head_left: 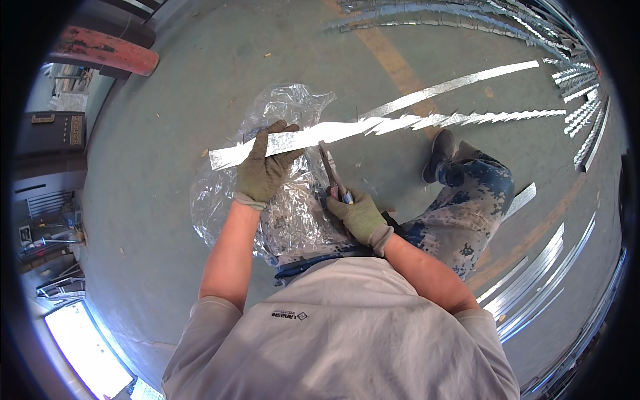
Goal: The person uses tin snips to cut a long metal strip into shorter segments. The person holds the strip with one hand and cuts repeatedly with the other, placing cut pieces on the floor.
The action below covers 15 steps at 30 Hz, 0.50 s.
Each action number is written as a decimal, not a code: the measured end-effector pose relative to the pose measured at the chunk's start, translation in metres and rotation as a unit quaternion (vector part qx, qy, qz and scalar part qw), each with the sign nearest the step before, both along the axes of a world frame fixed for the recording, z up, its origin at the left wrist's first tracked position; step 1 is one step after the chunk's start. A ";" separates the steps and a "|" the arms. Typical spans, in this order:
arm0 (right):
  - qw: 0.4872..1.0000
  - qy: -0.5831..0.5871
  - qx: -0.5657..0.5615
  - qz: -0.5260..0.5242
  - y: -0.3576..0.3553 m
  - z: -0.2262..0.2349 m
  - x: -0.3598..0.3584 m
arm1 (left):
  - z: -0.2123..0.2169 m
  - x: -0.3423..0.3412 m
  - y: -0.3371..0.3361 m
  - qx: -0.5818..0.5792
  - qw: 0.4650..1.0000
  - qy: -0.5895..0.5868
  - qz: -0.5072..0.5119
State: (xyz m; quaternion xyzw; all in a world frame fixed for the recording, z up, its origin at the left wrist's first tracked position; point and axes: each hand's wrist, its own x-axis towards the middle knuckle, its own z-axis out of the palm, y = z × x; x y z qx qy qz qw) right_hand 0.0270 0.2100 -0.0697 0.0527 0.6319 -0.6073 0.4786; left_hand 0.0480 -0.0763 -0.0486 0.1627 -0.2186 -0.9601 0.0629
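Grey-green concrete floor (200, 87) strewn with cut metal strips (533, 267), clear plastic sheet (287, 107) draped over the lap, notched metal strip (373, 125) gripped by the gloved left hand (265, 167), snips (331, 172) clasped by the right hand (360, 215), blades partly hidden.

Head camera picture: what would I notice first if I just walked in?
Probably the long shiny metal strip across the middle, its right half cut into jagged teeth. A gloved left hand holds its plain end, while the gloved right hand works snips at it, over crinkly clear plastic sheet on the person's lap. More shiny strips lie on the grey floor to the right.
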 end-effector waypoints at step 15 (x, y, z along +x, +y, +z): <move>0.777 -0.447 -0.442 0.023 0.025 0.001 -0.023 | 0.008 0.008 0.004 -0.090 0.996 0.003 0.002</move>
